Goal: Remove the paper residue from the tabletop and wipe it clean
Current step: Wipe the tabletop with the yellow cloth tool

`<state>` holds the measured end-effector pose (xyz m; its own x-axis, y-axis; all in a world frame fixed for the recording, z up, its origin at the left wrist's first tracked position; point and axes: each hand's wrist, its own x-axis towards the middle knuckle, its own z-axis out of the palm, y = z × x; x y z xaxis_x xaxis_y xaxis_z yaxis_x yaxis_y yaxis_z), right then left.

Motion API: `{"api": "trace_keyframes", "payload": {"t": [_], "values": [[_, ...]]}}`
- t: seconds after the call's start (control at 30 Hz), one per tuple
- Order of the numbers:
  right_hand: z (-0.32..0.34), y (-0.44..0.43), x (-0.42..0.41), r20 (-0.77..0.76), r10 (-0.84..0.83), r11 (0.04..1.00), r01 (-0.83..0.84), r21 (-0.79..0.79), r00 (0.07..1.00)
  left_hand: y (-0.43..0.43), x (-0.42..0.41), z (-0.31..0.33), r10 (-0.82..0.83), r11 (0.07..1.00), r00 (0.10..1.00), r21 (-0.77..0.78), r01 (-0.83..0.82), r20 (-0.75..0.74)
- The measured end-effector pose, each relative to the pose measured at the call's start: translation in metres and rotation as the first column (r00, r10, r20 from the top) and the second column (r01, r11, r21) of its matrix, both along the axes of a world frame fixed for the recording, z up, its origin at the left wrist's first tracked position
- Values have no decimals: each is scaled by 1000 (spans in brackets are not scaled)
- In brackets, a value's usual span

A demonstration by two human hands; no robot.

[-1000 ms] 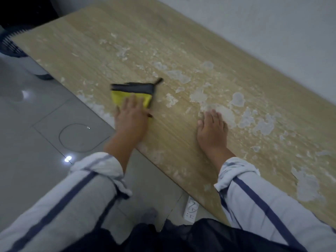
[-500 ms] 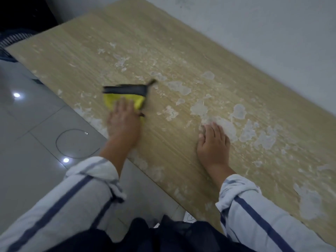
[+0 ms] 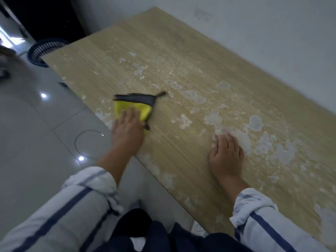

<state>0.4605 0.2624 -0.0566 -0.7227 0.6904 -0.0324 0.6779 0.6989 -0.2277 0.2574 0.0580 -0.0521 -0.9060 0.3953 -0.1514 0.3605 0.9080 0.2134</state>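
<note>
The left sleeve (image 3: 69, 215) and right sleeve (image 3: 263, 224) are white with dark blue stripes, rolled up. The clothes lower down (image 3: 160, 237) are dark.

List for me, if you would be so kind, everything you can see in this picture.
tabletop: one, light wood grain, along the wall
paper residue: many patches, whitish, scattered over the tabletop's middle and near edge
cloth: one, yellow with dark edging, on the tabletop near its floor-side edge
basket: one, dark blue, on the floor past the table's far end
socket strip: one, white, on the floor by the near edge, partly hidden
floor: one, glossy grey tiles, left of the table
wall: one, white, behind the table
sleeves: two, pale with dark blue stripes, rolled up
left hand: one, bare, pressing flat on the cloth
right hand: one, bare, flat on the tabletop, fingertips at a residue patch
</note>
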Motion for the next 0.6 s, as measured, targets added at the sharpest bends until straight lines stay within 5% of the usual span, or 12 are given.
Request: {"api": "trace_keyframes", "payload": {"t": [0.13, 0.23, 0.3, 0.37, 0.43, 0.6], "values": [[6, -4, -24, -23, -65, 998, 65, -4, 998, -17, -83, 4, 270, 961, 963, -57, -271, -17], [10, -21, -94, -61, -22, 998, 19, -58, 998, 32, -71, 4, -10, 998, 1000, 58, 9, 6], [15, -36, -148, -104, 9, 995, -19, -101, 995, 52, -34, 5, -369, 923, 929, 131, 361, 42], [18, -48, -191, -116, 25, 992, -39, -123, 993, 42, -32, 10, -520, 851, 851, 124, 510, 69], [19, -53, -221, -92, 60, 990, -71, -125, 994, 14, -88, 5, -420, 906, 907, 74, 418, 19], [24, -76, -271, -76, 24, 989, -35, -142, 997, -63, -262, 14, 123, 992, 992, 16, -124, 33]]}}
